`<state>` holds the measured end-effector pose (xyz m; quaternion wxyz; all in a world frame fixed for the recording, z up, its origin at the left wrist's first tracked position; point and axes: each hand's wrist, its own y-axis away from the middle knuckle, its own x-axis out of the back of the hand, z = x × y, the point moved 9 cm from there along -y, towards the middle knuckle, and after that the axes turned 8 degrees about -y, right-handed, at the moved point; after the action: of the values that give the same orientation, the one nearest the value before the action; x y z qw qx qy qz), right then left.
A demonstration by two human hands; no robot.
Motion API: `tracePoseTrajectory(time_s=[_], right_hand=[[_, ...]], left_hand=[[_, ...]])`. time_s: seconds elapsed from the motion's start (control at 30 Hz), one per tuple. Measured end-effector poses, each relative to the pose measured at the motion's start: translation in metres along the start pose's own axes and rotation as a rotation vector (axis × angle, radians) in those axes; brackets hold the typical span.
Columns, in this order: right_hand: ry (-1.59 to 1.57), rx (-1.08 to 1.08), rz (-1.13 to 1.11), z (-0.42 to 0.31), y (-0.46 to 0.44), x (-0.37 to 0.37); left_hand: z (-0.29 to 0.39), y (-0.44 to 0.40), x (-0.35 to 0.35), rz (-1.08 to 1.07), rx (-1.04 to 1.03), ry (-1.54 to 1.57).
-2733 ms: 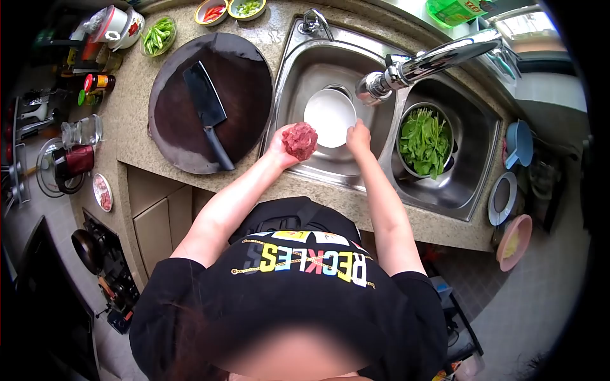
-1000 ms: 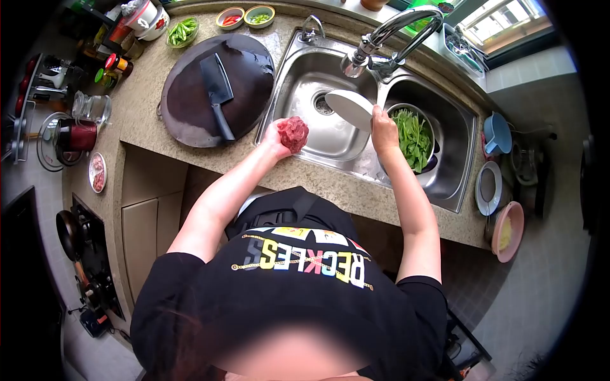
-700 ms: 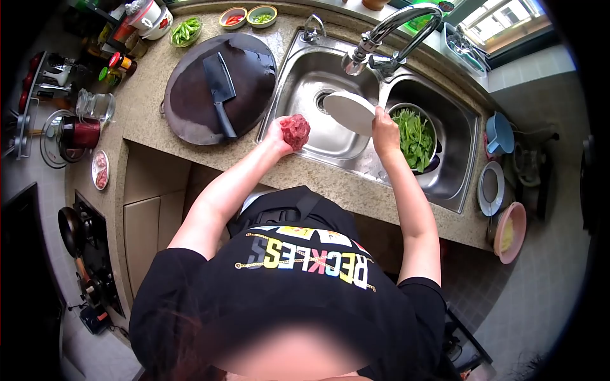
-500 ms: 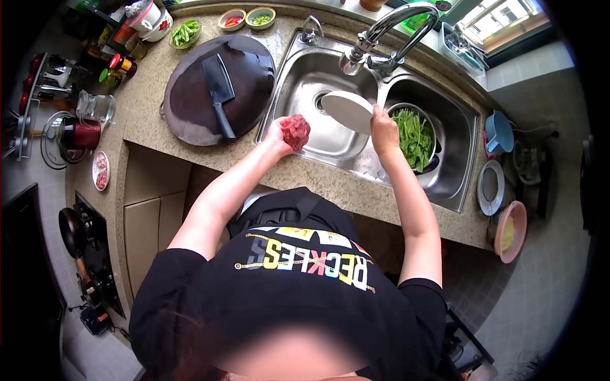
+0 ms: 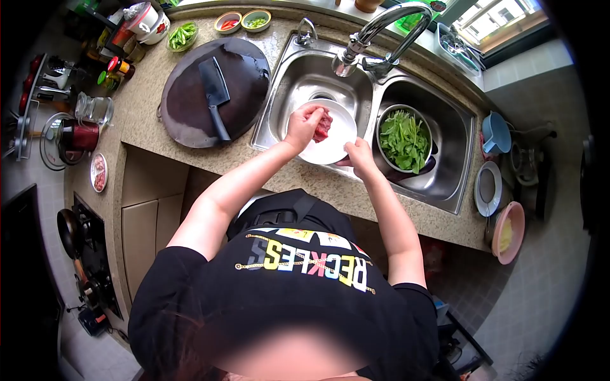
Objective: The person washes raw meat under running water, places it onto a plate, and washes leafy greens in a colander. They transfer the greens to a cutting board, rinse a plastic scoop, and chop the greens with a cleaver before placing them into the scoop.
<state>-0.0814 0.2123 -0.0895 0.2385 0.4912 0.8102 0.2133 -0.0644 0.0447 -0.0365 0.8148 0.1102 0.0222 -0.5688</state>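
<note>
A piece of raw red meat point(image 5: 323, 126) is in my left hand point(image 5: 301, 128), whose fingers close round its left side. The meat is over a white plate point(image 5: 342, 136), though I cannot tell whether it rests on it. My right hand point(image 5: 360, 157) grips the plate by its near right rim, above the left sink basin point(image 5: 286, 95). In the right basin stands a metal bowl point(image 5: 383, 154) of green leaves point(image 5: 405, 141). Left of the sink, a cleaver point(image 5: 215, 89) lies on a dark round board point(image 5: 181, 108).
A chrome faucet point(image 5: 375, 38) arches over the sink. Small bowls of cut peppers point(image 5: 227, 23) stand at the back, with jars point(image 5: 117, 66) to the left. A small dish of meat point(image 5: 98, 173) sits near the stove point(image 5: 95, 254). On the right are a blue jug point(image 5: 495, 133) and a pink bowl point(image 5: 518, 244).
My left hand has carried the meat right, over the plate. My right hand has moved the plate left and toward me, turning it from steeply tilted to flatter.
</note>
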Motion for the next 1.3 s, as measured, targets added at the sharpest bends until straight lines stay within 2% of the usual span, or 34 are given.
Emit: tracePoseTrajectory(time_s=[0.03,0.1,0.13,0.17,0.23,0.3,0.37,0.5,0.57,0.7,0.77,0.83,0.9,0.97,1.1,1.17,1.3], right_hand=[[-0.002,0.001,0.001,-0.001,0.002,-0.001],[-0.077,0.025,-0.02,-0.004,0.005,-0.005],[-0.08,0.023,-0.021,-0.002,0.005,-0.005],[-0.069,0.027,-0.022,0.001,0.003,-0.003],[-0.058,0.029,-0.025,0.013,-0.001,0.002],[-0.154,0.016,0.003,0.026,-0.002,0.008],[-0.135,0.009,0.005,0.03,0.002,0.011],[-0.179,0.0,0.005,0.037,0.006,0.019],[-0.208,0.002,-0.007,0.037,0.008,0.019],[-0.25,0.01,0.022,0.038,0.011,0.02],[-0.285,0.028,0.065,0.039,0.013,0.023],[-0.303,0.06,0.055,0.04,0.015,0.021],[-0.259,0.074,0.121,0.032,0.026,0.018],[-0.237,0.063,0.086,0.025,0.032,0.008],[-0.212,0.042,-0.042,-0.002,0.046,-0.027],[-0.219,0.018,-0.115,-0.009,0.04,-0.039],[-0.233,0.039,-0.119,-0.023,0.029,-0.058]], left_hand=[[0.005,0.002,-0.008,-0.075,-0.073,-0.084],[0.008,0.011,-0.019,-0.194,-0.056,-0.178],[0.02,0.013,-0.023,-0.259,-0.183,-0.341],[0.016,0.008,-0.017,-0.26,-0.179,-0.343],[0.052,0.016,-0.014,-0.116,-0.688,-0.775],[0.043,0.008,0.008,-0.1,-0.327,-0.393],[0.033,0.005,0.029,-0.05,-0.148,-0.113],[0.027,0.022,0.075,0.234,-0.154,-0.263],[0.003,0.029,0.091,0.241,-0.03,-0.295],[-0.047,0.052,0.071,-0.056,0.399,-0.296],[-0.058,0.062,0.053,-0.186,0.497,-0.299],[-0.065,0.062,0.043,-0.296,0.469,-0.369],[-0.053,0.064,0.043,-0.219,0.367,-0.285],[-0.03,0.064,0.051,-0.117,0.243,-0.343],[-0.015,0.064,0.082,-0.071,0.248,-0.386],[-0.004,0.069,0.108,-0.005,0.226,-0.209],[0.049,0.088,0.189,0.18,0.264,-0.059]])
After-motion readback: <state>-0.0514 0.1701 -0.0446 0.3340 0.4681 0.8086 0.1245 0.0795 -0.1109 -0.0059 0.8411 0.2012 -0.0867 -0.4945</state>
